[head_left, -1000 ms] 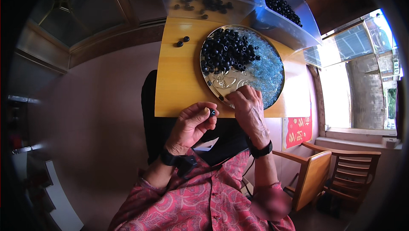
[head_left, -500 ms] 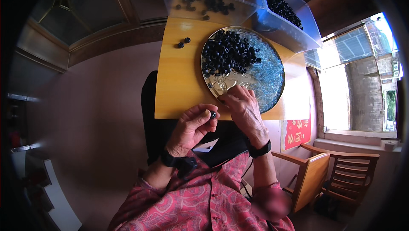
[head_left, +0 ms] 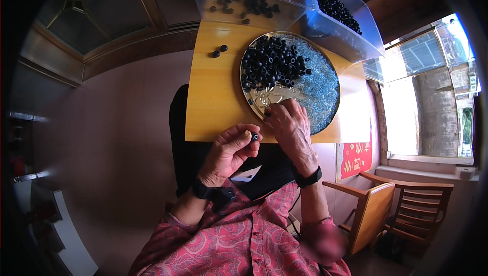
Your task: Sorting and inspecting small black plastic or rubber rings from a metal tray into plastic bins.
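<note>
Left hand (head_left: 230, 148) pinches a black holed bead (head_left: 254, 137), unchanged; right hand (head_left: 292, 128), fingers curled, has shifted, exposing a dark piece (head_left: 267, 114) at its fingertips; grip cannot be determined, pickup unconfirmed. On the gold tray (head_left: 277, 94), black beads (head_left: 268, 62) occupy eleven o'clock, tiny bluish beads (head_left: 321, 85) three o'clock.

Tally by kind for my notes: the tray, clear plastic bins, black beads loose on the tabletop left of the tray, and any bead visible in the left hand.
Round tray: 1
Clear plastic bins: 2
Loose black beads on the tabletop: 2
Bead in the left hand: 1
Total: 6
</note>
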`<action>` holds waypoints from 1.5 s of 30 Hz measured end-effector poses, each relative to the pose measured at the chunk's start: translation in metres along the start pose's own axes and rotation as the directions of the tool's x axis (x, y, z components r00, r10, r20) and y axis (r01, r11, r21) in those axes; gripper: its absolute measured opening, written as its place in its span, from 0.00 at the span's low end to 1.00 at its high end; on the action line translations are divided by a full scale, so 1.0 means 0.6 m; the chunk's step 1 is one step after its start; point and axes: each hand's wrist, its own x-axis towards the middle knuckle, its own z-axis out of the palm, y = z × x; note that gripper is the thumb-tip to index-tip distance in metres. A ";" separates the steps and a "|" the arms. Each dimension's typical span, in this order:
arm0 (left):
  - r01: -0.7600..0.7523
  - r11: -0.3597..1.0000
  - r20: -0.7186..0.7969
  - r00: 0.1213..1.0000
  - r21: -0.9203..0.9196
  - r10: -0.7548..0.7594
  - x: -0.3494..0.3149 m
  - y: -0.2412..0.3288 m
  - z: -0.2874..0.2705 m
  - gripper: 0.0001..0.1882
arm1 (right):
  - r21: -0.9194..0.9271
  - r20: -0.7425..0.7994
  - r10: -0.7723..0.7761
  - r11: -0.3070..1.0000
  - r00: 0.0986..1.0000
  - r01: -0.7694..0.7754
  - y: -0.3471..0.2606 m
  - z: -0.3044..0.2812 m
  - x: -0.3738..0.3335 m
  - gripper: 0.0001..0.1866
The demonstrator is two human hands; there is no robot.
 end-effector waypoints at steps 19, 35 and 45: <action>0.008 0.996 -0.053 0.999 0.088 -0.003 0.006 -0.015 0.002 0.12 | 0.518 0.037 0.279 0.816 0.960 -0.257 -0.066 -0.035 -0.055 0.10; 0.045 0.982 -0.059 0.998 0.184 -0.035 0.014 -0.030 0.031 0.13 | 0.872 0.176 0.598 0.274 0.782 -0.406 -0.057 -0.028 -0.096 0.14; 0.075 0.992 -0.013 0.997 0.102 -0.074 0.012 -0.034 0.026 0.12 | 0.928 0.152 0.589 0.191 0.794 -0.319 -0.065 -0.018 -0.108 0.12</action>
